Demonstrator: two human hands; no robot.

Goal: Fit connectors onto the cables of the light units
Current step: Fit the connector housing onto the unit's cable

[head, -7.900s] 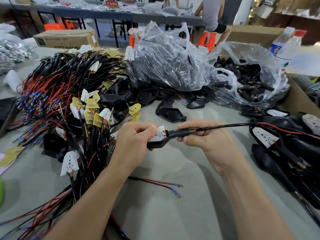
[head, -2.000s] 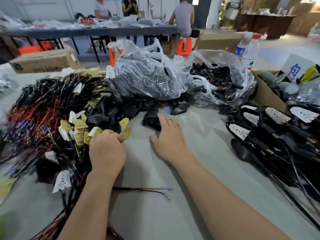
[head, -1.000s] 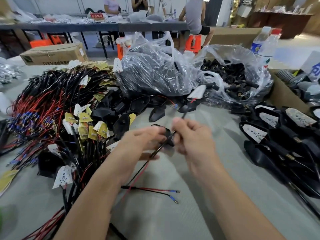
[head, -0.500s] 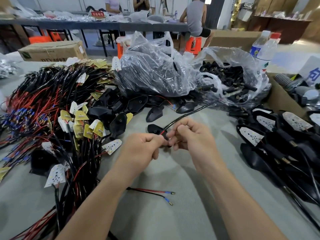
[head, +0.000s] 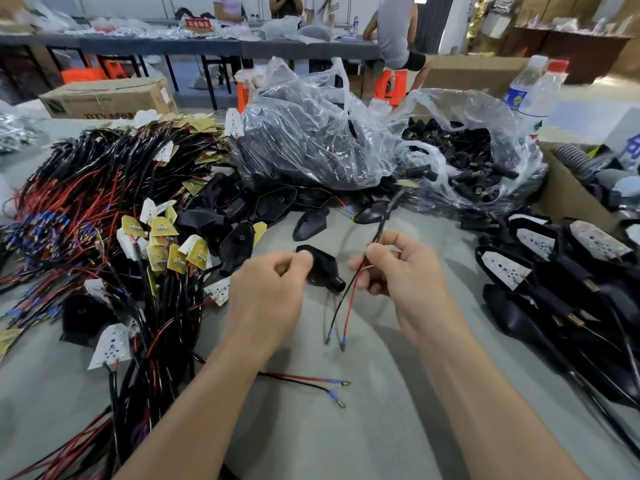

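Black plastic housing with a short tubular neck [head: 323,268], pinched at its upper end between thumb and fingertips of the left hand [head: 266,292], neck aimed toward the right hand [head: 405,271]. Held just above the grey worktop [head: 346,427], between the two hands. Clamped in the right hand's curled fingers: a thin black-sheathed cable [head: 384,220], rising away beyond that hand, splitting below the fingers into one red and one black wire with blue-sleeved tips [head: 343,339], both passing just beside the neck's mouth. Hands close together, not touching. Nearer than the hands, flat on the worktop, a loose red-and-black wire pair [head: 304,380]. Left of the left hand, a heap of black and red cables [head: 86,202] carrying yellow and white LED boards. Beyond both hands, loose black shells [head: 273,204] and two clear plastic bags [head: 311,143], the one beyond the right hand full of small black connectors [head: 464,157]. Right of the right hand, rows of black units with white boards fitted [head: 505,270].
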